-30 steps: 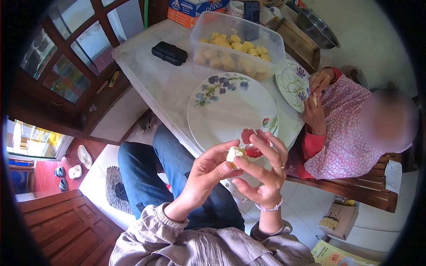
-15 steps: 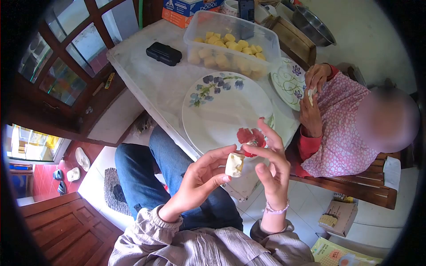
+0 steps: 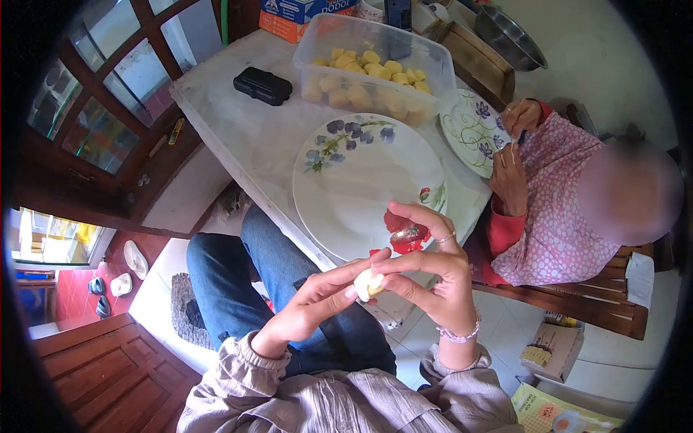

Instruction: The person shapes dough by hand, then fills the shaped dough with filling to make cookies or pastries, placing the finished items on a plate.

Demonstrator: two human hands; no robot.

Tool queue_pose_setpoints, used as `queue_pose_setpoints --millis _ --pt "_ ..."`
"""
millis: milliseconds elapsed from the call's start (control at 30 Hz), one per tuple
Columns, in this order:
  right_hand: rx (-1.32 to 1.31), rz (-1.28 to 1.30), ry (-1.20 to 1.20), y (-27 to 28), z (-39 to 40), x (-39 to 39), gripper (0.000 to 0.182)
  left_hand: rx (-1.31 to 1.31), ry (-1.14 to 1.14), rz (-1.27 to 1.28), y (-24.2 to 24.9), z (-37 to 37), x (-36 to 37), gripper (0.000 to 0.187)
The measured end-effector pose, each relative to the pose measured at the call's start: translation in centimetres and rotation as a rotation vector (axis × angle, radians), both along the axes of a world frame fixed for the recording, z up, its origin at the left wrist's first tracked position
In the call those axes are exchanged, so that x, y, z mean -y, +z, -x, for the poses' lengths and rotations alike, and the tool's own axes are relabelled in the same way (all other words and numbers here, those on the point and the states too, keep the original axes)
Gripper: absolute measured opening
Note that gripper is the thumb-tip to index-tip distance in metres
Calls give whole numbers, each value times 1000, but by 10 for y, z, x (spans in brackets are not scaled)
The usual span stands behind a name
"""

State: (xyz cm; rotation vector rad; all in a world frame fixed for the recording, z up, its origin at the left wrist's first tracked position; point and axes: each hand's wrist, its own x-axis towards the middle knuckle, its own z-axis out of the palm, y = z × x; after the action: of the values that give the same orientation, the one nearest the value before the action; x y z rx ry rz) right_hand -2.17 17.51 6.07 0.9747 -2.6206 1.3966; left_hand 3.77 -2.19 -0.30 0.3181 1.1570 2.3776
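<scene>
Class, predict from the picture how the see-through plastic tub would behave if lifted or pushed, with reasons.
The tub may flex slightly, since its walls look thin and see-through. Its yellow pieces, heaped without dividers, would probably shift if it tilted. Long and low on the table, it seems likelier to slide than tip.

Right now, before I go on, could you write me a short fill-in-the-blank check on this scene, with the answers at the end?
1. The wearer's left hand holds a pale piece that is also touched by the wearer's ____ hand.
2. The crinkled scrap near the pale piece is mostly ____ in colour.
3. The tub holds chunks coloured ____.
4. The case on the table is coloured ____.

Missing words: right; red; yellow; black.
</scene>
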Motion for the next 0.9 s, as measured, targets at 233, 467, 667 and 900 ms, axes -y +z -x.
queue_pose_setpoints --millis 233,467,667,900 --pt "-106 -81 -85 -4 -6 5 14 23 49 -51 -2 -4 -10 56" --pt "-364 -92 -180 -12 -21 3 17 43 121 -106 1 -3 -17 58" --pt "-838 -446 -205 -37 -34 -12 40 68 141 -201 3 -2 -17 62" --pt "-939 -447 -218 -39 -30 -15 61 37 138 -185 5 -2 -19 61"
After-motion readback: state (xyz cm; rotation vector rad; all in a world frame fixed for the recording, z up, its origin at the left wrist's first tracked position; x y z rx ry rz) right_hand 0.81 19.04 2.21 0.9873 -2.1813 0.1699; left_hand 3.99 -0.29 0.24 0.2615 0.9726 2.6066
